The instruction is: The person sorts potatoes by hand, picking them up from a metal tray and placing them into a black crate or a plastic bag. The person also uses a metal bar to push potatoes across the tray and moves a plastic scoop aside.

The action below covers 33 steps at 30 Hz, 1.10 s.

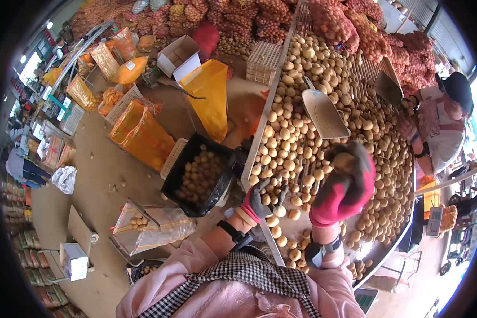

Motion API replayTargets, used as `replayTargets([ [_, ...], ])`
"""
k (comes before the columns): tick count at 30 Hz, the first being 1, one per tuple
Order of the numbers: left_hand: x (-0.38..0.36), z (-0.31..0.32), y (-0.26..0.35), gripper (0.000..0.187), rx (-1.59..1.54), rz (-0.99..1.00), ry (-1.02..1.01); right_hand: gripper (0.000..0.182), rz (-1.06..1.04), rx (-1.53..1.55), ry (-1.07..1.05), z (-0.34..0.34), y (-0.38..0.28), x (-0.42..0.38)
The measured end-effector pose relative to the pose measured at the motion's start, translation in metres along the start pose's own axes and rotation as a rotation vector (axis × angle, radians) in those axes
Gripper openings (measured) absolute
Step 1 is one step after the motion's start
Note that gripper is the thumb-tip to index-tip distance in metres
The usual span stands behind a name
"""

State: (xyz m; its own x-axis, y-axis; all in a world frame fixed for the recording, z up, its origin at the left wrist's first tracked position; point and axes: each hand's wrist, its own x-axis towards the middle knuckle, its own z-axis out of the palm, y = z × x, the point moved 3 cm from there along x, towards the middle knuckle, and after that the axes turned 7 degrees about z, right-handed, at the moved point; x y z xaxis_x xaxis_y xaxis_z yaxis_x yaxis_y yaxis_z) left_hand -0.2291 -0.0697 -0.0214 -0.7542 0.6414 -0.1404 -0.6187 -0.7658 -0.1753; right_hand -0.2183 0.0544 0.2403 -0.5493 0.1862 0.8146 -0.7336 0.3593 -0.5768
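Many round potatoes (286, 132) lie spread over a long slatted sorting table (273, 100). My right hand (350, 183), in a pink and grey glove, is raised above them with its fingers curled round a potato (343, 161). Low at the table's left edge, my left hand (258, 202), in a similar glove, has its fingers spread around potatoes, with the palm partly hidden. A metal scoop (324, 114) rests on the pile beyond my right hand. Left of the table, a black-lined crate (198, 175) holds potatoes.
Across the table at the right stands a person in a dark cap (442, 119), near a second scoop (388, 89). Yellow sacks (209, 98) and an open cardboard box (179, 57) stand on the left floor. Filled net bags (328, 24) are stacked at the far end.
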Motion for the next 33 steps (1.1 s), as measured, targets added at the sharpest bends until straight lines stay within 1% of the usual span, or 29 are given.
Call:
replayTargets([
  [2,-0.001,0.009,0.013,0.040,-0.094,-0.028,-0.296,0.048,-0.068,-0.023,0.067,0.047,0.025,0.028],
  [3,-0.004,0.006,0.019,0.039,-0.067,0.048,-0.087,0.049,0.005,-0.097,-0.066,0.094,0.047,0.060],
  [4,-0.008,0.014,0.026,0.039,0.125,0.156,-0.123,0.051,0.077,-0.171,-0.195,0.128,0.065,0.081],
  [5,-0.016,0.022,0.031,0.037,0.151,0.140,-0.175,0.051,0.070,-0.167,-0.188,0.133,0.071,0.078],
  [6,-0.020,0.032,0.038,0.035,0.177,0.123,-0.231,0.050,0.169,-0.183,-0.299,0.139,0.084,0.073],
  [7,-0.018,0.035,0.045,0.035,0.178,0.123,-0.240,0.048,0.271,-0.202,-0.417,0.143,0.097,0.066],
  [8,-0.015,0.032,0.052,0.035,0.303,0.218,-0.159,0.048,0.270,-0.206,-0.426,0.139,0.104,0.054],
  [9,-0.017,0.026,0.057,0.035,0.424,0.302,-0.059,0.045,0.423,-0.016,-0.406,0.128,0.111,0.032],
  [10,-0.021,0.043,0.058,0.034,0.147,0.276,0.151,0.041,0.577,0.171,-0.365,0.115,0.118,0.015],
  [12,-0.022,0.035,0.067,0.031,0.334,0.244,-0.009,0.034,0.722,-0.028,-0.273,0.077,0.128,-0.017],
  [13,-0.019,0.034,0.066,0.030,0.252,0.210,-0.002,0.030,0.781,0.021,-0.150,0.059,0.143,-0.040],
  [14,-0.016,0.040,0.062,0.030,0.177,0.179,-0.002,0.030,0.790,-0.127,-0.135,0.037,0.140,-0.052],
  [16,-0.014,0.053,0.047,0.032,0.158,0.104,0.048,0.031,0.740,-0.256,-0.112,0.007,0.122,-0.075],
  [17,-0.014,0.058,0.039,0.030,0.230,0.085,0.079,0.035,0.775,-0.241,-0.137,-0.002,0.114,-0.091],
  [18,-0.011,0.058,0.031,0.029,0.305,0.061,0.106,0.041,0.559,-0.361,-0.283,-0.009,0.103,-0.099],
  [19,-0.007,0.053,0.021,0.028,0.300,0.008,0.116,0.042,0.558,-0.388,-0.363,-0.012,0.089,-0.108],
  [20,-0.001,0.036,0.016,0.027,0.343,-0.023,0.071,0.044,0.562,-0.415,-0.445,-0.013,0.076,-0.116],
  [22,0.007,0.007,0.007,0.026,0.401,-0.157,0.011,0.046,0.540,-0.423,-0.498,-0.028,0.067,-0.131],
  [23,0.006,0.018,-0.012,0.028,0.323,-0.179,0.044,0.046,0.595,-0.431,-0.396,-0.045,0.063,-0.137],
  [24,0.008,0.012,-0.021,0.034,0.306,-0.163,0.251,0.041,0.604,-0.463,-0.228,-0.067,0.059,-0.137],
  [26,0.007,0.013,-0.030,0.033,0.199,-0.314,0.273,0.036,0.834,-0.316,0.227,-0.120,0.062,-0.160],
  [27,0.006,0.012,-0.031,0.037,0.142,-0.407,0.222,0.034,0.901,-0.365,0.374,-0.145,0.056,-0.175],
  [28,0.006,0.011,-0.033,0.040,0.081,-0.428,0.254,0.031,0.964,-0.410,0.519,-0.166,0.048,-0.189],
  [30,0.006,0.011,-0.031,0.042,0.076,-0.493,0.245,0.029,0.868,-0.708,0.438,-0.188,0.036,-0.219],
  [31,0.007,0.009,-0.028,0.044,0.131,-0.457,0.233,0.026,0.929,-0.748,0.348,-0.181,0.023,-0.228],
  [32,0.007,0.007,-0.024,0.045,0.186,-0.418,0.221,0.026,0.940,-0.831,0.163,-0.172,0.019,-0.238],
  [33,0.007,0.005,-0.020,0.045,0.229,-0.393,0.218,0.025,0.973,-0.741,0.070,-0.159,0.011,-0.251],
])
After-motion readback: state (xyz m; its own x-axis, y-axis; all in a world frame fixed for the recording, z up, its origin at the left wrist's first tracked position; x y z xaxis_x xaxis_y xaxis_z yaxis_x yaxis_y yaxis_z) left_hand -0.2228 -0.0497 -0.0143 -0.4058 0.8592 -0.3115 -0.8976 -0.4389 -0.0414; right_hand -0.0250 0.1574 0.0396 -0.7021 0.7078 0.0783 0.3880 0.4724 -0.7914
